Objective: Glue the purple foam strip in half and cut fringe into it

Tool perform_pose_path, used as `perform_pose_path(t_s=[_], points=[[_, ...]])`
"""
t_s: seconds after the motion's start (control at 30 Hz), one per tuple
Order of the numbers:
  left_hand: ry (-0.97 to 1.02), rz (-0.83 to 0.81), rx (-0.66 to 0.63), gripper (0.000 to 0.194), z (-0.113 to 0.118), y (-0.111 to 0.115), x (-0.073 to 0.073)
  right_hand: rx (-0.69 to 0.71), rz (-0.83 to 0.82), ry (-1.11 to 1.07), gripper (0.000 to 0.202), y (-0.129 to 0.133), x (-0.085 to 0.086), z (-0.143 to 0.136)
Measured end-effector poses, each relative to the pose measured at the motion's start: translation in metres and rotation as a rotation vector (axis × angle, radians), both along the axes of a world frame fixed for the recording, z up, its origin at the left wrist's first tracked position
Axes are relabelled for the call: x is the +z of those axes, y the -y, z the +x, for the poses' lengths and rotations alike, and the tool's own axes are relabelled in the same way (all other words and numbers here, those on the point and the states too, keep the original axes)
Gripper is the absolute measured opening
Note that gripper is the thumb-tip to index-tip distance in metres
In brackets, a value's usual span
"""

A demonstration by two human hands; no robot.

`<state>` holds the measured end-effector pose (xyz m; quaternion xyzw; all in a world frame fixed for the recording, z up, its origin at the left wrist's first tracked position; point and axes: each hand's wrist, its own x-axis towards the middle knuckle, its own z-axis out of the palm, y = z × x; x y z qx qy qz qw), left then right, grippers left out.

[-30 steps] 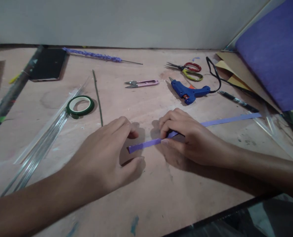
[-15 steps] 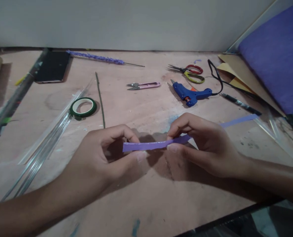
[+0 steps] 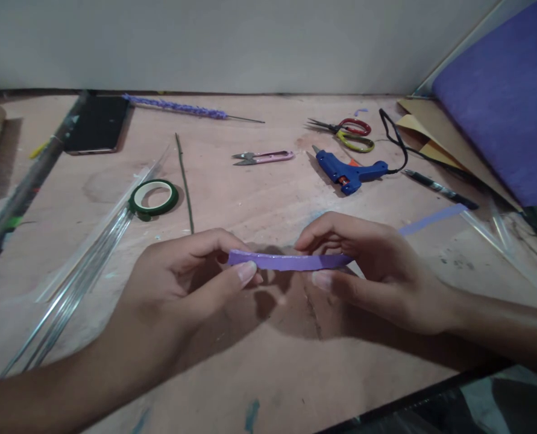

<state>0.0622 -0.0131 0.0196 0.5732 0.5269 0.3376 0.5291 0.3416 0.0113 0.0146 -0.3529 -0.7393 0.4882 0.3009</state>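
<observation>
A narrow purple strip (image 3: pixel 290 262) stretches between my two hands above the table, its upper edge shiny and its left end free. My left hand (image 3: pixel 196 271) pinches it near that end, thumb in front and fingers behind. My right hand (image 3: pixel 367 265) is around the strip farther right, with the thumb at its lower edge and the index finger raised behind; the strip passes into the palm. Beyond that hand the tail of the strip (image 3: pixel 433 219) comes out and lies toward the pen.
Green tape (image 3: pixel 173 196), clear sticks (image 3: pixel 76 286) and a green stem (image 3: pixel 184 181) lie left. Pink snips (image 3: pixel 268 157), scissors (image 3: pixel 354 134), a blue glue gun (image 3: pixel 352 172) and a pen (image 3: pixel 440 188) lie ahead. A phone (image 3: pixel 97 123) sits back left beside a fuzzy purple stem (image 3: pixel 178 107).
My left thumb has come up onto the strip's left end and now pinches it. My right index finger has lifted off the strip, and the strip's left end has risen slightly.
</observation>
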Motion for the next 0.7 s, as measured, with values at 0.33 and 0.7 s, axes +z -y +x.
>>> perform_pose_path(t_s=[0.33,0.7], points=[[-0.146,0.151,0.012,0.016,0.001,0.005,0.004,-0.075,0.12,0.098,0.019,0.014,0.023,-0.034],[0.15,-0.183,-0.134,0.034,-0.002,0.013,0.0,-0.059,0.26,0.088,0.021,0.014,0.023,-0.039]])
